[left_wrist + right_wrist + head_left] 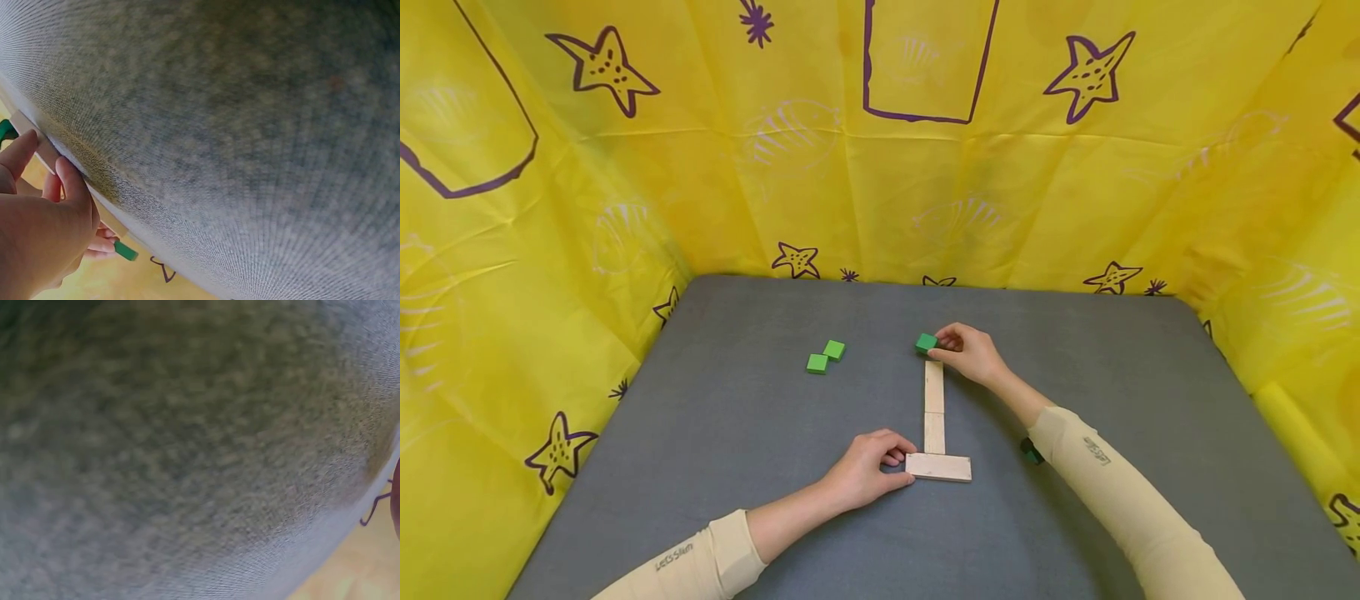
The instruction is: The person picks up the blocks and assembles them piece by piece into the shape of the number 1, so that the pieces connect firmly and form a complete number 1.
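While the right hand pinches the green block beyond the far plank and the left hand the near plank by its left end, we judge both light, stiff, best held by opposite sides.

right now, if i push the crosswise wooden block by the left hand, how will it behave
The crosswise wooden block looks like solid wood, so probably stiff. Lying flat with straight edges, it should slide rather than roll. Pushed forward, it would likely nudge the wooden strip at its far side.

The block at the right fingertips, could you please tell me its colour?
The block is emerald green, clearest in the head view.
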### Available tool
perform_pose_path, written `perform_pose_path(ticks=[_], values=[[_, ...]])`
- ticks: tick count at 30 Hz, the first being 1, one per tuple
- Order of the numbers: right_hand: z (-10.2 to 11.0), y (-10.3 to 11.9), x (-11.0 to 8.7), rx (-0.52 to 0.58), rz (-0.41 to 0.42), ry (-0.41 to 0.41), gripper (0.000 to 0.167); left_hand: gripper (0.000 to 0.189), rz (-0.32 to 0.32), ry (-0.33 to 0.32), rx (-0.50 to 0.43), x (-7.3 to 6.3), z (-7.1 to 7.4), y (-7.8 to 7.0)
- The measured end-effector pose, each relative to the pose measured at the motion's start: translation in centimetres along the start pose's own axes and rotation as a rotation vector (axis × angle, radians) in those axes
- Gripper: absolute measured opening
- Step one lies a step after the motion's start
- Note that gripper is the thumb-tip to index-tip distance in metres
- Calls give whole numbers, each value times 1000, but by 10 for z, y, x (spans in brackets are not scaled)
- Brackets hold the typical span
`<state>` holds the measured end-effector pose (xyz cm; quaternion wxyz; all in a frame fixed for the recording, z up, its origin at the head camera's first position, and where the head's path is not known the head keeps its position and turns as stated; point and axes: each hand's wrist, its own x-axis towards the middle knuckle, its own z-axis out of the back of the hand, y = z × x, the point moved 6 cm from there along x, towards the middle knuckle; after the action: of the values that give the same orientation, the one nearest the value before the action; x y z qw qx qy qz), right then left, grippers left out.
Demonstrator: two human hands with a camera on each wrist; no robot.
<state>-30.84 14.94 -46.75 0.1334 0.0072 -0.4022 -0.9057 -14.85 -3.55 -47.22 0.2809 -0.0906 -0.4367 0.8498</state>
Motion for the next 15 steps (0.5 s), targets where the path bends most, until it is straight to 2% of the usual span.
perform_pose_path(ticks=[15], values=[[1, -5, -6, -22, -10, 10, 32, 27, 18, 7, 11, 0, -1, 0]])
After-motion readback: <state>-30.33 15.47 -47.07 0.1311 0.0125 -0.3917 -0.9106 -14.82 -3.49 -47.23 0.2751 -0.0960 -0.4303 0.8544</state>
